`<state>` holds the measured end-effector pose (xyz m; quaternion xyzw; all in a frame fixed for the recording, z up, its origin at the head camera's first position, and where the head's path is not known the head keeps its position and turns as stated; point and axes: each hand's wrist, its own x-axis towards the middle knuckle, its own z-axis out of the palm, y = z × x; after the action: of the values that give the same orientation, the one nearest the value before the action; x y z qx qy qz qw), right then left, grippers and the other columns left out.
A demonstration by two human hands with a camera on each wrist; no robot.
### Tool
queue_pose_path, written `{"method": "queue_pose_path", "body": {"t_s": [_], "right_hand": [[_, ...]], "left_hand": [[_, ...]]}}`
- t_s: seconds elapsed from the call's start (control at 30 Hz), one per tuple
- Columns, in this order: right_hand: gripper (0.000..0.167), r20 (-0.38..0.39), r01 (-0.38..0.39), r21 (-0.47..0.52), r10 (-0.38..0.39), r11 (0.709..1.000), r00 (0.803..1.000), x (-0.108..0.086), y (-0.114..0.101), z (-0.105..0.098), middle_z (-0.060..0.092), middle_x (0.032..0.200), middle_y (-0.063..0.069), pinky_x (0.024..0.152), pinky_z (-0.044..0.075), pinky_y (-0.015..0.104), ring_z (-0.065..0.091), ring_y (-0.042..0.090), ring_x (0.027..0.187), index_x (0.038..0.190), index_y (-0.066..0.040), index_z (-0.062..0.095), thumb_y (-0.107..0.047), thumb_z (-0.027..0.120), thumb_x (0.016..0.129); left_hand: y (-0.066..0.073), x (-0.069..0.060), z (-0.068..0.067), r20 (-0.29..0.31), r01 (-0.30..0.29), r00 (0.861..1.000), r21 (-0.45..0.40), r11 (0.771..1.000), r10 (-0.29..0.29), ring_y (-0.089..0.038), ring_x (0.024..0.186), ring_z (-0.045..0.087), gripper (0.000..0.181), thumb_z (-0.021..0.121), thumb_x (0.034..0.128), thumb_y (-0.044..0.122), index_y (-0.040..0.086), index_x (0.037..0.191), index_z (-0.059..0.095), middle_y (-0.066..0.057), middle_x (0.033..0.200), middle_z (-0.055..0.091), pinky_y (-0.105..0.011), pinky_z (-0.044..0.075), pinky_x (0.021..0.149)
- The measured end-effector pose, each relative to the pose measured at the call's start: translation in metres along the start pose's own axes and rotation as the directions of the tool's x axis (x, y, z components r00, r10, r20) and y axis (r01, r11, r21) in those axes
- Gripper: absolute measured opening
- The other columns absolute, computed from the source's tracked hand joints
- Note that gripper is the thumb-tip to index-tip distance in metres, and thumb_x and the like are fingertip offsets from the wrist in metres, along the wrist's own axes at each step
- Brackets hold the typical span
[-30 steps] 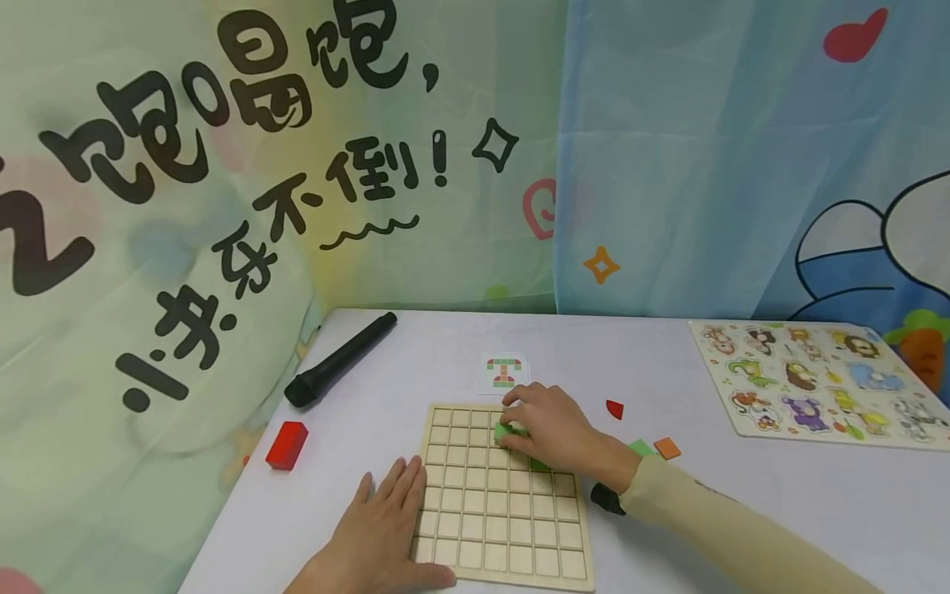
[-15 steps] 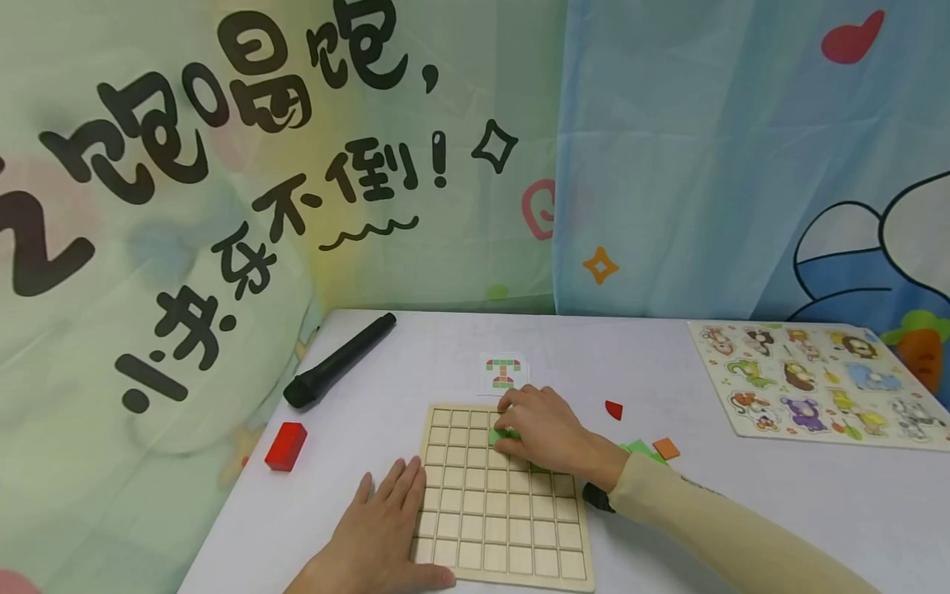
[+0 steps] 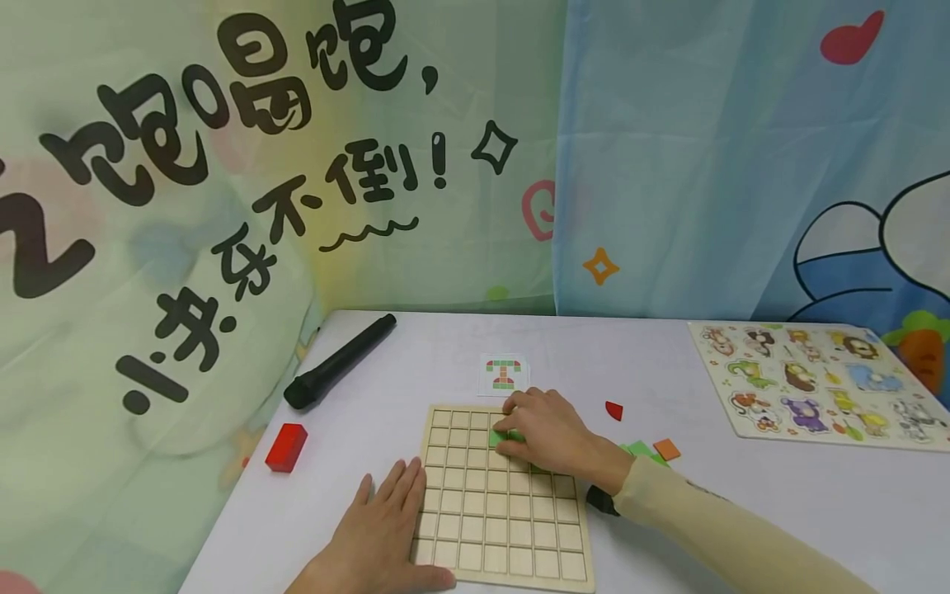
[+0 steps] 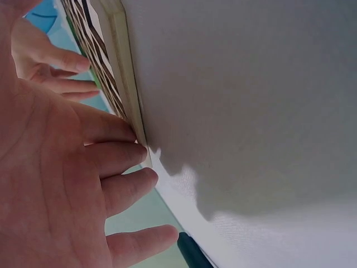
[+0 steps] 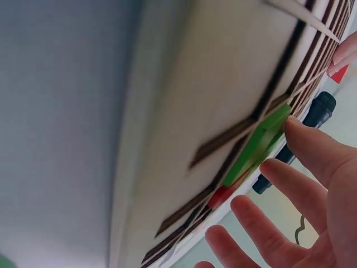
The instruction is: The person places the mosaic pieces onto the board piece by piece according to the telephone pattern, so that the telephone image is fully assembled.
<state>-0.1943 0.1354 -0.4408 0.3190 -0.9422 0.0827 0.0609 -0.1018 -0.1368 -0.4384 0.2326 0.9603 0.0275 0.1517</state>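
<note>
A pale wooden board with a square grid lies on the table. Flat and straight-fingered, my left hand rests at its left edge; in the left wrist view the fingertips reach the board's side. My right hand is over the board's far part, thumb and index finger pinching a green tile at the grid. The right wrist view shows green by the thumb tip and a red piece beside it on the board. More green on the board is mostly hidden under the right hand.
Behind the board lies a small pattern card. A red block and a black microphone are at left. To the right are a red piece, green tiles, an orange tile and an animal puzzle board.
My right hand has shifted slightly left with the green tile over the grid, then stayed nearly still. The left hand has not moved.
</note>
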Motion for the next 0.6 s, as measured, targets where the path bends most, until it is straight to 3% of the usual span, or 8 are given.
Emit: {"method": "queue_pose_path", "body": {"t_s": [0.17, 0.6], "right_hand": [[0.026, -0.047, -0.012, 0.037, 0.014, 0.999, 0.999, -0.006, 0.006, -0.006, 0.074, 0.114, 0.004, 0.072, 0.050, 0.039, 0.066, 0.025, 0.096, 0.108, -0.023, 0.082, -0.039, 0.080, 0.088], [0.026, -0.090, -0.197, 0.055, 0.201, 0.979, 0.975, -0.054, 0.048, -0.034, 0.072, 0.119, 0.010, 0.084, 0.056, 0.052, 0.068, 0.033, 0.106, 0.111, -0.016, 0.080, -0.031, 0.079, 0.089]], "left_hand": [[0.000, 0.000, 0.000, 0.004, 0.002, 1.000, -0.002, 1.000, -0.002, -0.036, 0.156, 0.030, 0.128, 0.063, 0.0711, 0.087, 0.000, 0.159, 0.032, -0.015, 0.169, 0.030, -0.069, 0.030, 0.117], [0.000, -0.003, -0.002, -0.015, -0.029, 0.999, -0.016, 0.999, 0.029, -0.037, 0.156, 0.030, 0.125, 0.063, 0.0737, 0.085, -0.002, 0.158, 0.032, -0.017, 0.168, 0.029, -0.070, 0.030, 0.117]]}}
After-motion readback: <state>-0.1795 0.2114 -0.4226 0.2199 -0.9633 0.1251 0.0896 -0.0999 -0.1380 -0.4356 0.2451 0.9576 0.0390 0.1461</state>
